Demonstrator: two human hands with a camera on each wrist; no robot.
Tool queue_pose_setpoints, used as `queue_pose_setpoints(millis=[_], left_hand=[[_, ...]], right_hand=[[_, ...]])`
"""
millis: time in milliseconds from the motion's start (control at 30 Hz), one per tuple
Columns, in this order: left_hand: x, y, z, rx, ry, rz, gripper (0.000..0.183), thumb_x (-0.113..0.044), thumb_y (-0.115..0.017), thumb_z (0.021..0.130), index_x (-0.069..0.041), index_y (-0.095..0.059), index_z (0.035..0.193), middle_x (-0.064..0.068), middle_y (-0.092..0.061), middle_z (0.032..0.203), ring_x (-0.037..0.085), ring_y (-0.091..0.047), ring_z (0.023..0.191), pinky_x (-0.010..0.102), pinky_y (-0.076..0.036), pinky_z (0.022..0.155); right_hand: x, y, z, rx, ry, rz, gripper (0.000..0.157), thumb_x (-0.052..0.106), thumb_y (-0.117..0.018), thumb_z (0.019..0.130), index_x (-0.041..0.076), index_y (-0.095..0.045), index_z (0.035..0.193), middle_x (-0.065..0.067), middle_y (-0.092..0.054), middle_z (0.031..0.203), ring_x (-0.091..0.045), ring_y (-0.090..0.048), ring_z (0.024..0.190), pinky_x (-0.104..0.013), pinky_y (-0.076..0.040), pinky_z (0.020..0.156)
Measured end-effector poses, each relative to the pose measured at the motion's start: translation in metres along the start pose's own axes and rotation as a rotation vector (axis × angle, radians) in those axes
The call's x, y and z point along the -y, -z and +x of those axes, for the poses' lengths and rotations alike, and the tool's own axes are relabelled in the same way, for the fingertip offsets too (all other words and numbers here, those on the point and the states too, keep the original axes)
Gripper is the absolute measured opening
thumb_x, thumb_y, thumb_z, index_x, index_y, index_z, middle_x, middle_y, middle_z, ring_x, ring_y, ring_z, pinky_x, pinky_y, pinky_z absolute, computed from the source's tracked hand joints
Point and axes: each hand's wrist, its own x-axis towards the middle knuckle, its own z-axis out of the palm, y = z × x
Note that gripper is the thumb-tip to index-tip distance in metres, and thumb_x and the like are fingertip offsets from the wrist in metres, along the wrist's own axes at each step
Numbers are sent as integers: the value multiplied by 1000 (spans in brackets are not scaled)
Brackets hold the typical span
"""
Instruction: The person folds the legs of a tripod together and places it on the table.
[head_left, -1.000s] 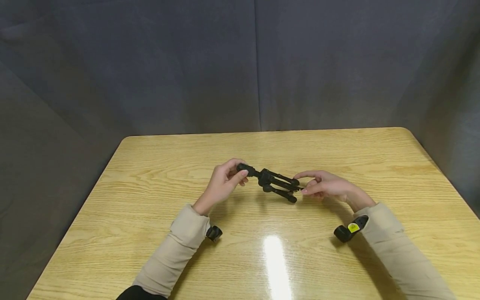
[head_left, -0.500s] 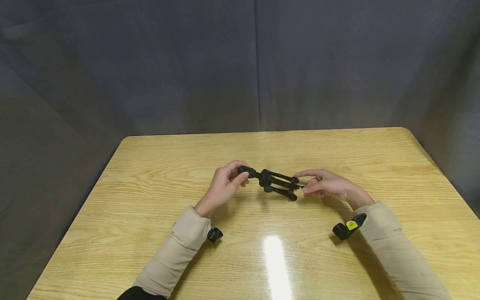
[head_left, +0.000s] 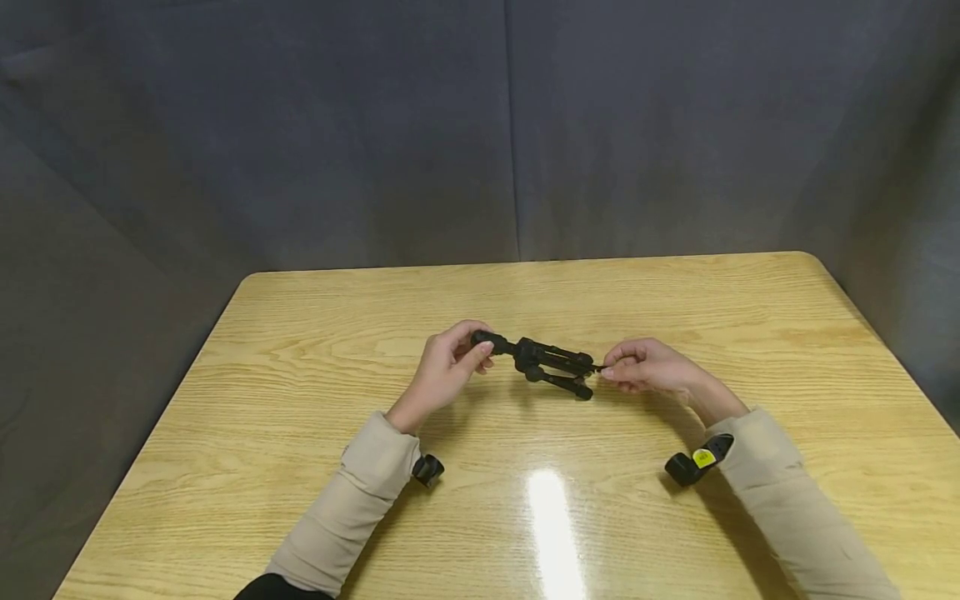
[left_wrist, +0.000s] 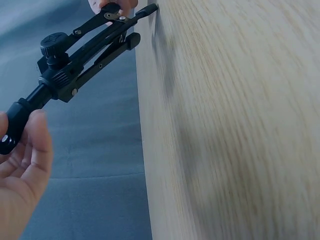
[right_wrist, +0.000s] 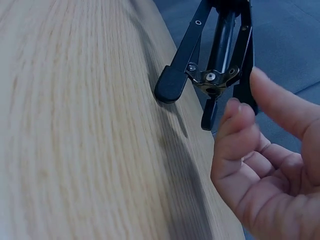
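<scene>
A small black tripod [head_left: 528,355] is held tilted above the table, its legs pointing right. My left hand [head_left: 444,371] grips its narrow top end between thumb and fingers. In the left wrist view the tripod [left_wrist: 62,75] shows a round knob and slightly spread legs, with the left hand [left_wrist: 27,175] at the near end. At the leg end, my right hand [head_left: 651,367] pinches one leg's tip with thumb and index finger. The right wrist view shows the metal braces of the tripod [right_wrist: 210,76]; fingers of the right hand [right_wrist: 280,165] partly hide one foot.
A wood-grain table [head_left: 330,333] lies under both hands, with a bright light reflection near its front. Dark grey cloth [head_left: 375,142] hangs behind and at the sides. A black wrist device [head_left: 428,470] sits at the left cuff, another device [head_left: 684,469] at the right.
My right index finger, earlier stretched along an outer foot of the tripod, has drawn back and curled toward the thumb at the leg tip. The left hand's hold stays nearly the same.
</scene>
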Motion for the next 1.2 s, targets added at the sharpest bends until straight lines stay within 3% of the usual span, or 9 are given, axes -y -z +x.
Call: queue_pose_setpoints(millis=[167,267,533,867,1200], left_hand=[[1,3,0,-44,-9,116,19,-10,-59,89,-1,-63,106,10,-57,70,23,-51,57,28,-43,52],[3,5,0,-56,-8,164,21,-10,-61,88,0,-64,105,3,-52,66,15,-43,54,25,-38,52],[5,8,-1,-52,26,190,23,-10,-62,87,1,-63,107,5,-56,68,14,-47,55,26,-40,53],[11,12,0,-22,68,221,22,-7,-61,87,4,-62,107,15,-63,75,22,-57,59,25,-43,51],[12,15,-1,1,111,306,16,-10,-67,83,-1,-69,96,5,-65,77,13,-56,62,27,-43,53]], right_hand=[[-2,2,-1,-7,-3,69,11,3,-57,88,-3,-56,98,-7,-63,82,-10,-57,67,-22,-49,62],[-4,2,-1,-1,6,123,9,2,-55,89,0,-59,97,-7,-63,81,-10,-58,68,-23,-50,64],[-7,-2,0,-20,45,189,13,0,-53,90,4,-63,96,-7,-63,83,-10,-58,69,-22,-49,63],[-4,-10,3,-120,46,216,13,2,-52,91,6,-64,90,-7,-64,80,-9,-58,67,-22,-49,62],[-4,-12,2,-170,69,203,10,5,-53,91,0,-61,96,-7,-63,79,-9,-57,66,-22,-49,61]])
